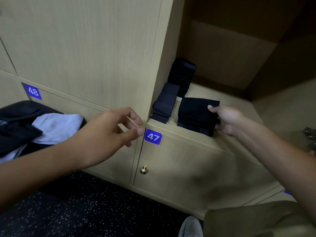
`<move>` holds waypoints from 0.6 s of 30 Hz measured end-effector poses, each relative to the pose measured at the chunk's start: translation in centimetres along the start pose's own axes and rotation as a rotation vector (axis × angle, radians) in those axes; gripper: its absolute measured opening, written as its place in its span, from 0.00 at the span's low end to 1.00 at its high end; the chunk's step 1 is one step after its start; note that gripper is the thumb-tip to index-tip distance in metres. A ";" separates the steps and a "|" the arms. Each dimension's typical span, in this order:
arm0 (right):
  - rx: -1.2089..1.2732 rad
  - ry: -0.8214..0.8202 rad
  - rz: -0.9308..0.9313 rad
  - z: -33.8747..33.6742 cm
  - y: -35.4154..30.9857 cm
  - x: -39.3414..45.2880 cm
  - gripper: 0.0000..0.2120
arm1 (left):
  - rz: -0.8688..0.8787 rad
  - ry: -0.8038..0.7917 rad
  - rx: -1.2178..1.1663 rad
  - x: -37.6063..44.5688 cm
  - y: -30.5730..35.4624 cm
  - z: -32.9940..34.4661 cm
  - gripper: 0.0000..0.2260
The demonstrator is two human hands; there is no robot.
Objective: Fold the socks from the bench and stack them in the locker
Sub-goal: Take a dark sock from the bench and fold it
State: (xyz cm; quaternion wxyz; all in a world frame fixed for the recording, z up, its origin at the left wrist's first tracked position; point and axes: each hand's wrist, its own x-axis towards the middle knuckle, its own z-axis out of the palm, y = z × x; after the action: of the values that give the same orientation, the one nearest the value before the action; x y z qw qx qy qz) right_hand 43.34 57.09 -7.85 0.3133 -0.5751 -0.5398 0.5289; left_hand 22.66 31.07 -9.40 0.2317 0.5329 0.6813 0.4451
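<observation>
The right hand (227,119) pinched a folded black sock (196,115), thumb on top, at the front edge of the open pale-wood locker shelf (213,96), where the sock overhung the lip. Just left of it lay a short stack of folded dark perforated socks (165,103), and behind that rose a taller pile of black socks (182,76). The left hand (109,132) hovered with relaxed fingers, holding nothing, beside the blue "47" door label (153,136)
</observation>
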 end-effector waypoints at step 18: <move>-0.879 0.022 -0.381 1.5 1.7 -2.3 0.28 | -0.005 -0.020 0.025 0.0 -0.3 0.1 0.05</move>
State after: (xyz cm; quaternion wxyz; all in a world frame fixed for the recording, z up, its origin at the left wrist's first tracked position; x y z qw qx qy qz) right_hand 42.72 54.17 -9.21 0.1374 -0.5495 -0.8047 0.1779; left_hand 22.58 31.09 -9.65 0.2329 0.5385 0.6859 0.4304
